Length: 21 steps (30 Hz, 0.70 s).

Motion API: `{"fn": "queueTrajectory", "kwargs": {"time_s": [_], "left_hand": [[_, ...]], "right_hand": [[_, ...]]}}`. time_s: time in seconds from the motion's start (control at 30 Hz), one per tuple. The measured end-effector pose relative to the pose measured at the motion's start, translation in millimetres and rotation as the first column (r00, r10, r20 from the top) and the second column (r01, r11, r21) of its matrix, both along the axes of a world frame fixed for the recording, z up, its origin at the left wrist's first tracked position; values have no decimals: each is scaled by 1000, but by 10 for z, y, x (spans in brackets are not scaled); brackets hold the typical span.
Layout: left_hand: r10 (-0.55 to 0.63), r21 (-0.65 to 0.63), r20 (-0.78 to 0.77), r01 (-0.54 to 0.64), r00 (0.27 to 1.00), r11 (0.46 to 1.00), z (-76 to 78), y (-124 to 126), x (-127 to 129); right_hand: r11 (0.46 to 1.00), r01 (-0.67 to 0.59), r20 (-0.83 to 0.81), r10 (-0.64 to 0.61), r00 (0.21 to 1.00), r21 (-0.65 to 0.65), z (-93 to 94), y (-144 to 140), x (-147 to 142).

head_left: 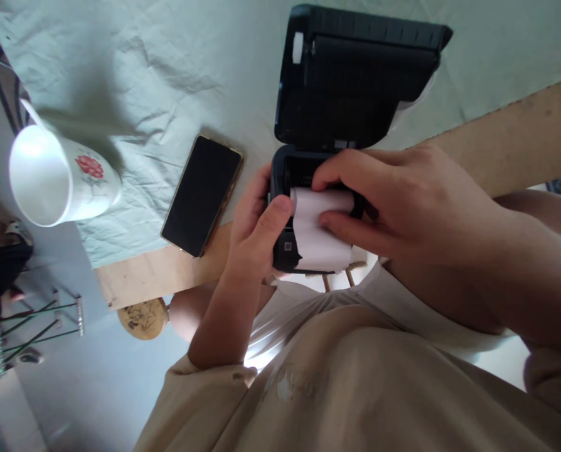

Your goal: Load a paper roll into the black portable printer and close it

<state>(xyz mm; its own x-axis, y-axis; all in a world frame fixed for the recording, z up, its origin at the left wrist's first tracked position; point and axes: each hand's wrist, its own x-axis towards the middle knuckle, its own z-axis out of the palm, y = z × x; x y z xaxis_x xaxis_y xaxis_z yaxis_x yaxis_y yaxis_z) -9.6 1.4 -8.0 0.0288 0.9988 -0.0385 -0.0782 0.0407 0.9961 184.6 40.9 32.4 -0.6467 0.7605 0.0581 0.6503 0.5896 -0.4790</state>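
A small black thermal label printer is held over the table's near edge, its lid swung up and away from me. White roll paper lies in its bay, with a torn free end hanging over the front edge. My left hand is closed around the printer's left side, thumb on the rim beside the paper. My right hand reaches in from the right, its thumb and fingers pressing on the roll. The roll's right end and part of the bay are hidden behind these fingers.
A phone with a dark screen lies left of the printer on the pale green cloth. Farther left is a white mug with a red flower. The wooden table edge shows, with a round wooden stool below.
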Motion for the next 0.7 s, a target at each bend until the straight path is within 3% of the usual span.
{"fn": "queueTrajectory", "kwargs": {"time_s": [0.27, 0.43, 0.57, 0.7], "left_hand": [[13, -9, 10, -13, 1000, 1000, 15, -5, 0], [4, 10, 60, -5, 998, 1000, -9, -6, 2], [-15, -11, 101, 16, 995, 1000, -14, -9, 14], [57, -38, 105, -54, 993, 998, 8, -27, 39]], "right_hand": [[995, -30, -45, 34, 998, 94, -30, 5, 22], [999, -9, -52, 11, 999, 32, -18, 1, 7], [1000, -4, -193, 0, 981, -20, 9, 4, 10], [997, -16, -359, -13, 933, -79, 46, -24, 40]]}}
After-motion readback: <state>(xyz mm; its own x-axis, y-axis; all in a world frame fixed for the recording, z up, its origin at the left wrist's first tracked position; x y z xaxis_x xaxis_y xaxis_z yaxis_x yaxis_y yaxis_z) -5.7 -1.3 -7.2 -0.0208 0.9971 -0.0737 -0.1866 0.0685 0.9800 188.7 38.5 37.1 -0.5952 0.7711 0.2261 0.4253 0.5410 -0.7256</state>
